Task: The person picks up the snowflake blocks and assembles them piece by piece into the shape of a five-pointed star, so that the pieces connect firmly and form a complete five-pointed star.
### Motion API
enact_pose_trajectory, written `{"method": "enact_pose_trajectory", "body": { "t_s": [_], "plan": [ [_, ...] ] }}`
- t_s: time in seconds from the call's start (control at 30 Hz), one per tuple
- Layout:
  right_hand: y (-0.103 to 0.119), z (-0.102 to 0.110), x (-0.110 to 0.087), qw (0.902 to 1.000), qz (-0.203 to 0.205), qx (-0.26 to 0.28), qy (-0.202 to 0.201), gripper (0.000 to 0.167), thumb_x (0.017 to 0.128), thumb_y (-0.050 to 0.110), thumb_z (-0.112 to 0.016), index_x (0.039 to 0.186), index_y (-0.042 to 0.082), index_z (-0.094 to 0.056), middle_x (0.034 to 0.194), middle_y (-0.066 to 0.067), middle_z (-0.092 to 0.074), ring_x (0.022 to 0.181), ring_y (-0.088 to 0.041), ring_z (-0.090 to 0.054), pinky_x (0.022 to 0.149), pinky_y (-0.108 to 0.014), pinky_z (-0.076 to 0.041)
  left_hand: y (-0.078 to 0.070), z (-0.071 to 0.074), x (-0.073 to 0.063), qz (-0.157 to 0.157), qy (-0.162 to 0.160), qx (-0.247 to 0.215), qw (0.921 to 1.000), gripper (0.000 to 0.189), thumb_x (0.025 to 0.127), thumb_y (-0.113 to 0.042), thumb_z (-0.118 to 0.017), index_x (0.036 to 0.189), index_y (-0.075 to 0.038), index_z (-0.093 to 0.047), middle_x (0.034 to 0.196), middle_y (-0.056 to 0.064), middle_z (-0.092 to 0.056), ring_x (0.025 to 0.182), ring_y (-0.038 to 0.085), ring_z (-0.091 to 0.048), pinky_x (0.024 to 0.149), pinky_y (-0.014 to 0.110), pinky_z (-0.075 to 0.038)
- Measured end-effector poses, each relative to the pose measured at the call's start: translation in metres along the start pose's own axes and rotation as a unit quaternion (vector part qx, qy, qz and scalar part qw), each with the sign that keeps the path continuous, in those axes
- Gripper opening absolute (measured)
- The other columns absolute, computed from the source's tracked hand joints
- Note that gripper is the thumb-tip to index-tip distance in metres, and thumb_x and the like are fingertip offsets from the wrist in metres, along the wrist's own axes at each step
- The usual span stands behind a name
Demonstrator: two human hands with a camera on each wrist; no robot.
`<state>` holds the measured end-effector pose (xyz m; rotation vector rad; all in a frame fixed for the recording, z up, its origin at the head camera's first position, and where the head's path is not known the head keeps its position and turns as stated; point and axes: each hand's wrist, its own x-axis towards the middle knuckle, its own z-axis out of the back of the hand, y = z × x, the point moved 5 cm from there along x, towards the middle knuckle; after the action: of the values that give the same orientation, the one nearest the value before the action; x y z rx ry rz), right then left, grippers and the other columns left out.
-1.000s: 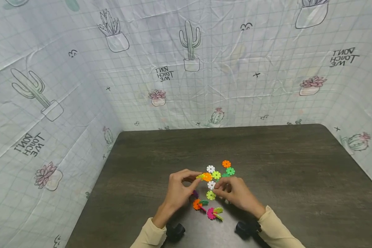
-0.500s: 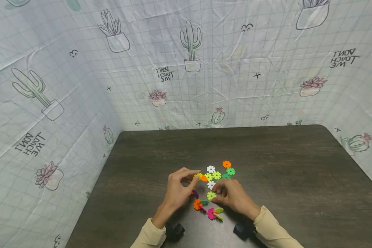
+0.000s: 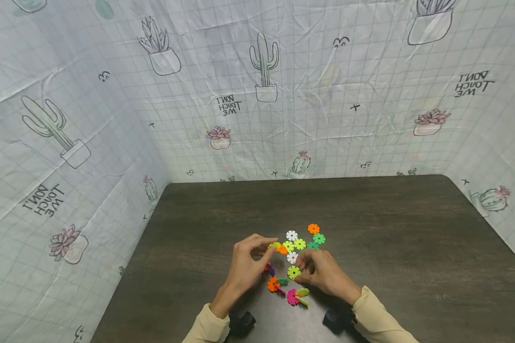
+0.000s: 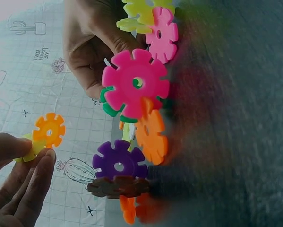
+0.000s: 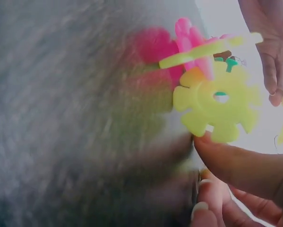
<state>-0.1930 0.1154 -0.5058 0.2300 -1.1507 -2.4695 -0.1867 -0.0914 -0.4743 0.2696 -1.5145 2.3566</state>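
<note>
In the head view, my left hand [image 3: 250, 259] pinches a yellow notched plastic disc [image 4: 33, 149], with an orange notched disc [image 4: 43, 124] joined to it, up off the table. My right hand [image 3: 326, 274] is low over the table, thumb and fingertips at the right edge of a yellow-green notched disc [image 3: 293, 271]. In the right wrist view only a sliver of yellow shows between the thumb [image 5: 240, 163] and the curled fingers. Closer to me lie joined pieces: a pink disc with yellow ones [image 3: 292, 297], an orange one with green and pink [image 3: 273, 284], and a purple disc [image 4: 110, 158].
Beyond the hands lie several loose discs: white ones [image 3: 292, 235], a yellow-green one [image 3: 299, 244], green ones [image 3: 319, 238] and an orange one [image 3: 313, 228]. Dark wooden table [image 3: 390, 228] reaches a patterned cloth [image 3: 197, 105] at the back and sides.
The left hand's orange disc has turned and shifted left, uncovering a yellow-green disc behind it. My right thumb has come to the near yellow-green disc, which has moved slightly right.
</note>
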Motion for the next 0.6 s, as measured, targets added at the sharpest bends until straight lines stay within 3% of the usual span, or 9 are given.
{"method": "enact_pose_trajectory", "body": {
  "t_s": [0.33,0.6],
  "plan": [
    [-0.007,0.005,-0.002,0.9999,0.0,0.006,-0.011,0.018,0.086,0.004,-0.081,0.096,0.009,-0.067,0.082,0.001,-0.07,0.066,-0.001,-0.062,0.061,-0.021,-0.054,0.003,0.0,-0.002,-0.003,-0.006,0.006,1.0,0.015,0.093,-0.017,-0.08,0.108,-0.019,-0.08,0.096,-0.005,-0.076,0.08,0.006,-0.074,0.076,0.026,-0.063],
    [-0.009,0.017,-0.002,0.9983,-0.007,0.043,-0.038,0.011,0.095,0.005,-0.073,0.105,0.007,-0.072,0.081,-0.005,-0.072,0.061,-0.011,-0.069,0.054,-0.025,-0.054,0.002,0.0,-0.001,-0.001,-0.004,0.013,0.9999,0.012,0.091,-0.013,-0.082,0.103,-0.017,-0.08,0.094,-0.004,-0.079,0.079,0.006,-0.073,0.075,0.027,-0.063]
  ]
}}
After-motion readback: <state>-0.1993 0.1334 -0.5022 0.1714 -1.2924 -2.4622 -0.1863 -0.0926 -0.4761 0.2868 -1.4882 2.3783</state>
